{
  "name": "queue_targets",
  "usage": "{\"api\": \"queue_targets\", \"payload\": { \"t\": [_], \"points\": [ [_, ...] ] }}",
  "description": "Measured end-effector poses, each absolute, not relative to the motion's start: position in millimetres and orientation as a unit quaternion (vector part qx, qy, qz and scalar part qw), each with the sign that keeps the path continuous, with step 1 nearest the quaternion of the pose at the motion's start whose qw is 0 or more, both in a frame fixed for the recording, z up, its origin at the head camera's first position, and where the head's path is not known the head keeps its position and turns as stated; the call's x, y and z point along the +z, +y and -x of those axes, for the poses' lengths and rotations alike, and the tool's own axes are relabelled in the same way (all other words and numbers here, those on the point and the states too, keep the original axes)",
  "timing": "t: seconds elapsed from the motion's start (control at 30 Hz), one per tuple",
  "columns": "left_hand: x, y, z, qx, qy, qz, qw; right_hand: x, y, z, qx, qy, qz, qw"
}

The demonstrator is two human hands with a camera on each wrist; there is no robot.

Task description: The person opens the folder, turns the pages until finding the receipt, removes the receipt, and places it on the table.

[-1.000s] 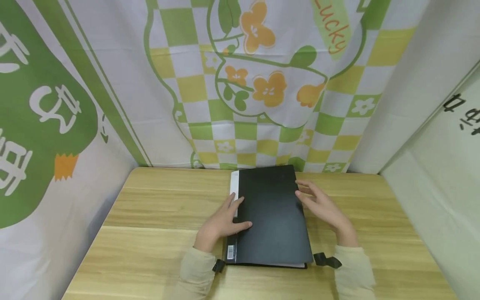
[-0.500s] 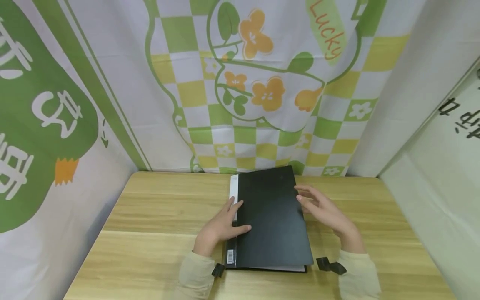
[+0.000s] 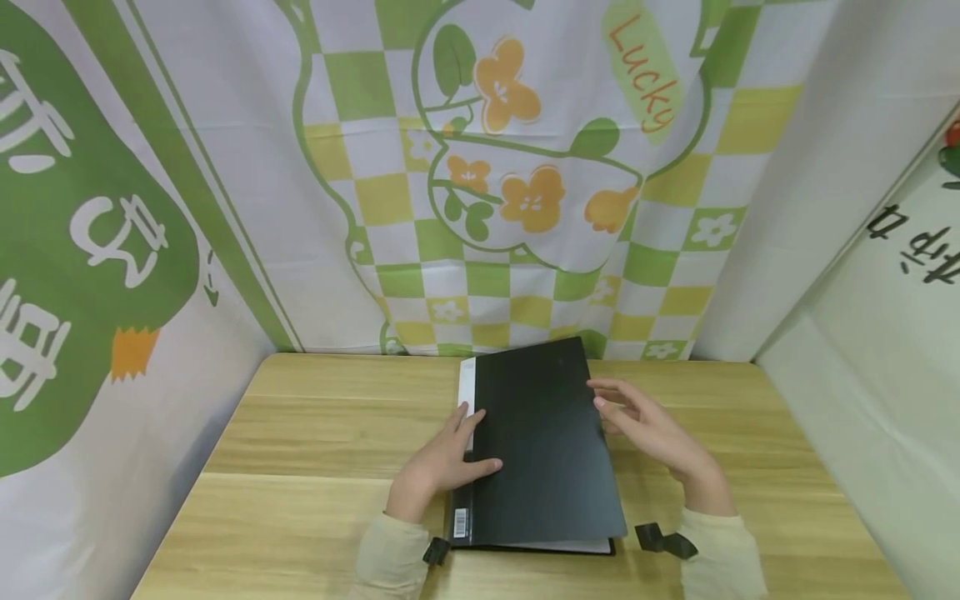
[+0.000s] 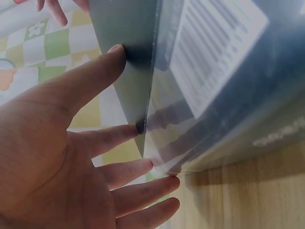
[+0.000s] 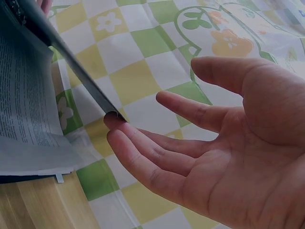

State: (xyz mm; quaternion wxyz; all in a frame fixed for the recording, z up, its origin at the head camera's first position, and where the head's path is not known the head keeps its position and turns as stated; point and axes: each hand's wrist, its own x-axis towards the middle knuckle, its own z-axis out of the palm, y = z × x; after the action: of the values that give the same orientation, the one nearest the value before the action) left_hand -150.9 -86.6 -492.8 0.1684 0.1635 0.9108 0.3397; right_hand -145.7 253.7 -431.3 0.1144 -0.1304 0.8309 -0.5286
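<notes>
A black folder (image 3: 540, 450) lies on the table with its front cover slightly raised on the right side. My left hand (image 3: 442, 458) rests across the spine, fingers spread, its thumb on the cover. The left wrist view shows the barcode label (image 4: 209, 52) on the spine, near the fingers. At the cover's right edge is my right hand (image 3: 656, 437), fingers loosely bent. In the right wrist view two fingertips touch the edge of the lifted cover (image 5: 78, 69), and the thumb stays apart from it. Beneath the cover, printed pages (image 5: 24, 105) show.
The wooden table (image 3: 300, 425) ends at the back against a checkered cloth (image 3: 420, 196). Fabric walls stand close on the left (image 3: 225, 275) and right (image 3: 862, 350). A black strap (image 3: 663, 542) hangs by the right sleeve.
The head view has tilted, so the scene sits lower. The gap under the folder's cover has grown slightly wider. Left hand keeps its place on the spine; the right stays at the cover's edge.
</notes>
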Motion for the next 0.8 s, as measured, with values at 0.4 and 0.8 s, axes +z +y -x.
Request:
{"api": "queue_targets", "payload": {
  "t": [0.4, 0.8],
  "points": [
    [-488.7, -86.0, 148.7, 0.344, 0.908, -0.172, 0.166, -427.4, 253.5, 144.3, -0.544, 0.819, 0.147, 0.108],
    [-483.4, -81.4, 146.5, 0.344, 0.904, -0.200, 0.159, -424.4, 251.9, 142.1, -0.560, 0.806, 0.164, 0.101]
  ]
}}
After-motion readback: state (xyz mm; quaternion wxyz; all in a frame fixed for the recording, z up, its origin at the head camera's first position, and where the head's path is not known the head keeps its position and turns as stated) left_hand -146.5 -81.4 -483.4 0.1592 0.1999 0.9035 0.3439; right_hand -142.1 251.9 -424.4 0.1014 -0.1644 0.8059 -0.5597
